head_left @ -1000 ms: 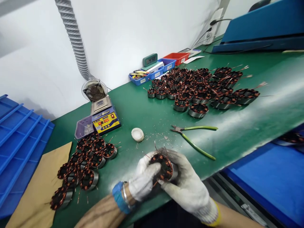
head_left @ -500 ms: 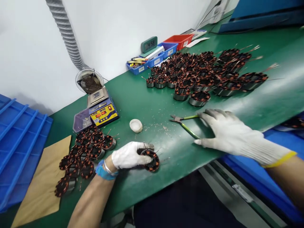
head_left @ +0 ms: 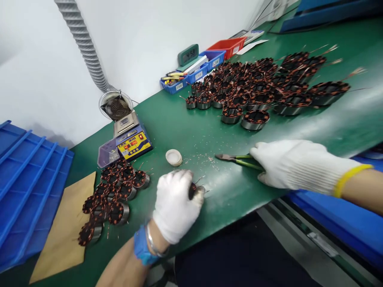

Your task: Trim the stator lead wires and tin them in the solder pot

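Observation:
My left hand (head_left: 178, 203), in a white glove, is closed around a copper-wound motor stator (head_left: 193, 190) near the front of the green table. The glove covers most of the stator, and thin wire ends stick out to its right. To the right, my right hand (head_left: 287, 163) in a white glove with a yellow cuff grips the green handles of the wire cutters (head_left: 236, 158). Their jaws look closed and point left, low over the table. Scattered wire clippings (head_left: 206, 158) lie by the jaw tip. A small white dish (head_left: 174, 157) stands beyond my left hand.
Many stators (head_left: 239, 85) stand grouped at the back right, and a smaller group (head_left: 113, 191) sits at left by brown cardboard (head_left: 64, 227). Behind are a solder pot (head_left: 133, 139) with red digits, a fume hose (head_left: 85, 44), small bins (head_left: 227, 47) and a clock (head_left: 188, 55).
My left hand has turned over the stator and now covers it. My right hand has closed on the cutters' handles, and their spread handles and jaws have come together.

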A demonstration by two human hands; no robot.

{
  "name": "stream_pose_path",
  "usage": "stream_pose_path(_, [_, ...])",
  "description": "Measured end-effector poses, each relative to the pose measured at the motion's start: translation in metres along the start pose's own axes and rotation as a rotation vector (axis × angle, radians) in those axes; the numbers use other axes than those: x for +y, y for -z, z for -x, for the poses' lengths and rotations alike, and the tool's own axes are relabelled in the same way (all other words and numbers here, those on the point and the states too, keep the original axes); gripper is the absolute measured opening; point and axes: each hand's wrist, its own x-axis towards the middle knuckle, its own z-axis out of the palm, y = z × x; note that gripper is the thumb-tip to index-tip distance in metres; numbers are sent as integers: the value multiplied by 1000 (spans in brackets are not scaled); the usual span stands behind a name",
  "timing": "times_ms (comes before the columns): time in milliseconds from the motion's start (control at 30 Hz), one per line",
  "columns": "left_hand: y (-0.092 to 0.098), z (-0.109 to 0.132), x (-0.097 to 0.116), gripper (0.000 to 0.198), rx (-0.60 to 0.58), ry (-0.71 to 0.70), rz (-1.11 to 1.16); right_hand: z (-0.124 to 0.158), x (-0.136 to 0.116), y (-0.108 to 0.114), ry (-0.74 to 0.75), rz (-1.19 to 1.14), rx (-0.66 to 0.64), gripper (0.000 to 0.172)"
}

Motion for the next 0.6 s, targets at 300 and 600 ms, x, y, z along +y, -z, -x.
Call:
stream_pose_path(300, [-39,-1,11,10,122,-50,29,-14,-2,-37,87,-187,307,43])
stream_pose_path(600, [-42,0,9,14,212,-62,58,38,-48,-50,222,-1390,18,65])
